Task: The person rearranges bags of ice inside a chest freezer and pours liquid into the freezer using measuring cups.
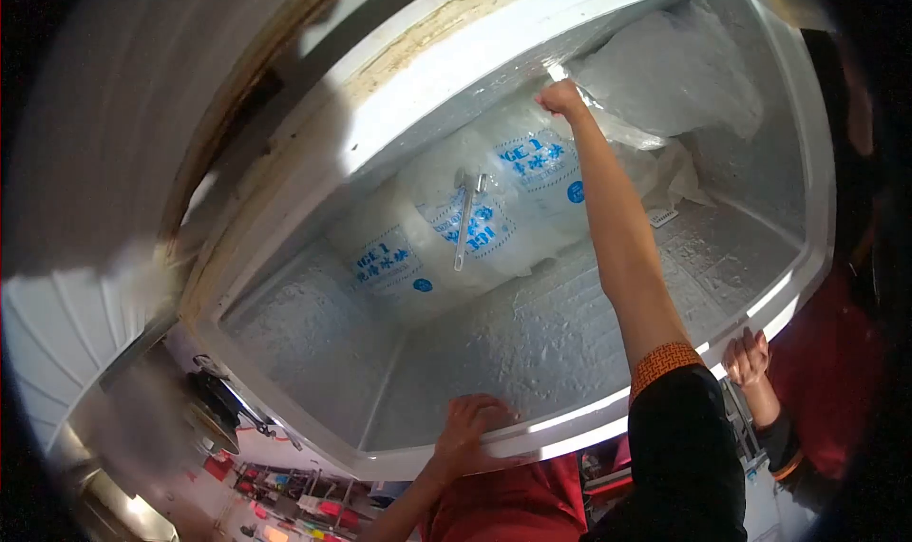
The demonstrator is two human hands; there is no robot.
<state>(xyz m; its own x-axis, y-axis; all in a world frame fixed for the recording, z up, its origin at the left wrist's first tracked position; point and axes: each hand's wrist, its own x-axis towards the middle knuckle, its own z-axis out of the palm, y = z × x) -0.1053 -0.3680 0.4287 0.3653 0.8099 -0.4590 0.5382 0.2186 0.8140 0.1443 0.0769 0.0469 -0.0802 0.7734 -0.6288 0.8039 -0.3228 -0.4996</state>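
- In the head view, the right hand (pixel 560 97) is curling its fingers narrow beside the clear plastic bag (pixel 674 76); whether they are pinching film, one cannot tell.
- The left hand (pixel 467 428), fingers loosely open, is resting on the freezer rim (pixel 560 439), usefully steadying the reach.
- The ice bags (pixel 404 209) are lying inside.

crumpled clear bag (pixel 670 67) lies beside plump, blue-printed ice bags (pixel 418 214) in white chest (pixel 819 176).

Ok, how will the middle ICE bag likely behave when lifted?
The middle ICE bag looks full and rounded, so probably heavy. Its shiny plastic film may be slippery. The slim utensil lying on it could slide off if the bag tips.
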